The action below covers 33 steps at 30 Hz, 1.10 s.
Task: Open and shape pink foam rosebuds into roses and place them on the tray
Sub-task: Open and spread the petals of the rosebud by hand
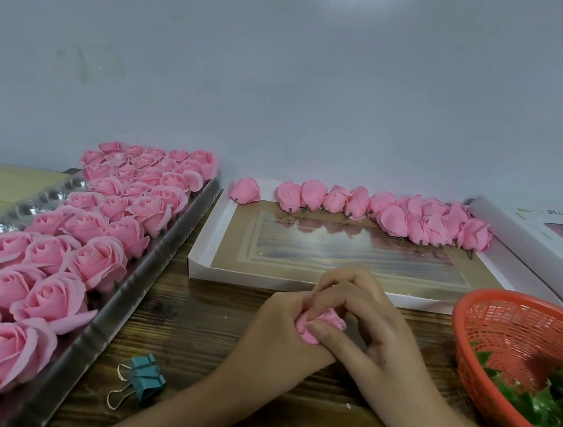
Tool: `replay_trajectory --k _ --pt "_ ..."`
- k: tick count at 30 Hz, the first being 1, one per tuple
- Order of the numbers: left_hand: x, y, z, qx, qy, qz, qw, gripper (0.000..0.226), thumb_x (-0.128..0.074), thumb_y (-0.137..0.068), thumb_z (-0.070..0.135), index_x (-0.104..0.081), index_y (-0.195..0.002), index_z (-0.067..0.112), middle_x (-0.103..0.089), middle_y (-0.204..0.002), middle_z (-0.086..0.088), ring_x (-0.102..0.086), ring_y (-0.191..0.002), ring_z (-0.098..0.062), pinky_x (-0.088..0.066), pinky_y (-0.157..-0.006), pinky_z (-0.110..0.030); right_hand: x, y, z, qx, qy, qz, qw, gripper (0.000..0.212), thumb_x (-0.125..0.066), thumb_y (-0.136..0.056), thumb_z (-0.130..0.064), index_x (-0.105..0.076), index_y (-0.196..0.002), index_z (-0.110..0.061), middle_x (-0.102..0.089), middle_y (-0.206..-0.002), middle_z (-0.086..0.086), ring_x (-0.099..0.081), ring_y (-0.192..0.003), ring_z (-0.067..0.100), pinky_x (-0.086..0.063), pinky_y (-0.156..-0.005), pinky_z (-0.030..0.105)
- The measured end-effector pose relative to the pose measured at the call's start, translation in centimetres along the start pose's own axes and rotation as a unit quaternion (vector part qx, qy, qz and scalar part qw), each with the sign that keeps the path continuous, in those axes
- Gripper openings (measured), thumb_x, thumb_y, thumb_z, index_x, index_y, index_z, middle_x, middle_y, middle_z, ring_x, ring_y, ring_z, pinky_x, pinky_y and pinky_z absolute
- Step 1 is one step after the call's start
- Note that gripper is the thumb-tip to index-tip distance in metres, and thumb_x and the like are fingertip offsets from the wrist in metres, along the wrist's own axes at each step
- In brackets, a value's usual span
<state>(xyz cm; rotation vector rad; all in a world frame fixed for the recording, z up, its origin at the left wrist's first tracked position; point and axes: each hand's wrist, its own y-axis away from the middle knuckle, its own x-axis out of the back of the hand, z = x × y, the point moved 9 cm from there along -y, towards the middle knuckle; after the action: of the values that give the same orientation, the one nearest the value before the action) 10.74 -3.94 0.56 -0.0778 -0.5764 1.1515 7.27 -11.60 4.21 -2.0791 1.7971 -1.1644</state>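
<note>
A pink foam rosebud [310,326] is held over the wooden table between both hands. My left hand [275,330] cups it from below and the left. My right hand [362,321] lies over it, thumb and fingers pinching its petals; most of the bud is hidden. A clear plastic tray [135,285] on the left holds several rows of opened pink roses [96,261]. Several closed rosebuds [393,213] lie in a row along the far edge of a flat white box lid [200,260].
An orange mesh basket [503,324] with green leaf pieces [547,404] stands at the right, close to my right wrist. A teal binder clip [144,379] lies on the table near my left forearm. A white box [539,238] sits at the far right against the wall.
</note>
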Motion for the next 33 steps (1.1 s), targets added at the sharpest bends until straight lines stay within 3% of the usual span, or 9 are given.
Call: replay_trajectory --k 4,8,11,15,17,22,26,29,33 --pt "0.08 0.00 -0.10 0.010 0.018 0.002 1.000 0.015 -0.072 -0.076 0.017 -0.062 -0.070 0.025 -0.064 -0.068 0.010 -0.060 -0.064 0.000 -0.043 -0.055 -0.008 0.21 -0.02 0.01 -0.005 -0.021 0.010 1.000 0.008 -0.065 -0.088 -0.037 -0.066 -0.087 -0.028 -0.055 -0.100 -0.012 -0.058 -0.101 0.015 -0.042 -0.084 0.013" --pt "0.28 0.10 -0.03 -0.003 -0.040 0.041 0.998 0.029 -0.065 -0.076 0.024 -0.055 -0.060 0.046 -0.059 -0.061 0.024 -0.055 -0.059 0.007 -0.038 -0.050 -0.006 0.27 -0.02 0.58 -0.026 0.019 0.023 0.999 0.011 -0.066 -0.085 -0.040 -0.062 -0.089 -0.030 -0.054 -0.095 -0.009 -0.055 -0.092 0.016 -0.039 -0.076 0.014" --pt "0.09 0.16 -0.33 -0.005 -0.050 0.035 0.998 0.033 -0.066 -0.078 0.022 -0.055 -0.062 0.049 -0.059 -0.064 0.025 -0.057 -0.063 0.005 -0.041 -0.053 -0.008 0.11 0.00 0.50 -0.017 0.020 0.016 1.000 0.010 -0.064 -0.088 -0.038 -0.062 -0.086 -0.029 -0.055 -0.094 -0.009 -0.056 -0.094 0.016 -0.039 -0.078 0.015" --pt "-0.05 0.01 -0.29 0.007 0.014 0.005 1.000 0.007 -0.070 -0.077 0.022 -0.064 -0.073 0.023 -0.065 -0.073 0.000 -0.063 -0.068 -0.013 -0.048 -0.056 -0.015 0.12 -0.07 0.29 -0.010 -0.009 0.007 1.000 0.011 -0.064 -0.090 -0.037 -0.063 -0.086 -0.027 -0.056 -0.099 -0.010 -0.058 -0.100 0.017 -0.041 -0.084 0.015" --pt "-0.09 0.03 -0.15 0.009 0.042 -0.011 0.999 0.010 -0.072 -0.076 0.019 -0.064 -0.077 0.012 -0.065 -0.072 -0.007 -0.064 -0.068 -0.016 -0.050 -0.059 -0.018 0.18 -0.10 0.06 -0.003 -0.021 0.007 1.000 0.011 -0.063 -0.090 -0.040 -0.063 -0.088 -0.030 -0.056 -0.101 -0.011 -0.058 -0.102 0.016 -0.042 -0.085 0.014" --pt "0.00 -0.10 -0.47 -0.003 -0.024 0.018 1.000 0.016 -0.066 -0.078 0.021 -0.057 -0.066 0.027 -0.061 -0.066 0.010 -0.060 -0.065 -0.004 -0.044 -0.054 -0.012 0.18 -0.07 0.19 -0.008 0.004 0.015 1.000 0.007 -0.066 -0.087 -0.036 -0.062 -0.087 -0.030 -0.055 -0.098 -0.010 -0.057 -0.101 0.017 -0.041 -0.083 0.015" --pt "-0.08 -0.11 -0.43 -0.031 -0.087 0.044 0.995 0.029 -0.060 -0.075 0.022 -0.050 -0.057 0.043 -0.055 -0.065 0.037 -0.055 -0.067 0.015 -0.039 -0.054 -0.005 -0.09 0.02 0.14 0.001 0.019 0.004 1.000 0.003 -0.066 -0.087 -0.028 -0.063 -0.088 -0.027 -0.053 -0.098 -0.009 -0.056 -0.099 0.016 -0.040 -0.083 0.014" --pt "-0.06 0.01 0.25 -0.049 -0.096 0.042 0.993 0.023 -0.056 -0.075 0.028 -0.046 -0.060 0.043 -0.055 -0.067 0.036 -0.055 -0.067 0.015 -0.037 -0.055 -0.001 -0.17 0.02 -0.03 0.013 0.022 -0.004 1.000 0.004 -0.065 -0.089 -0.026 -0.064 -0.086 -0.024 -0.052 -0.099 -0.008 -0.056 -0.101 0.015 -0.040 -0.086 0.014" --pt "0.07 -0.15 0.30 -0.017 0.007 0.007 1.000 0.024 -0.065 -0.072 0.021 -0.056 -0.062 0.042 -0.059 -0.061 0.020 -0.056 -0.061 0.006 -0.041 -0.053 -0.007 -0.08 -0.06 -0.15 0.014 -0.007 -0.009 1.000 0.008 -0.064 -0.090 -0.027 -0.066 -0.087 -0.020 -0.054 -0.104 -0.011 -0.058 -0.105 0.015 -0.041 -0.088 0.014"
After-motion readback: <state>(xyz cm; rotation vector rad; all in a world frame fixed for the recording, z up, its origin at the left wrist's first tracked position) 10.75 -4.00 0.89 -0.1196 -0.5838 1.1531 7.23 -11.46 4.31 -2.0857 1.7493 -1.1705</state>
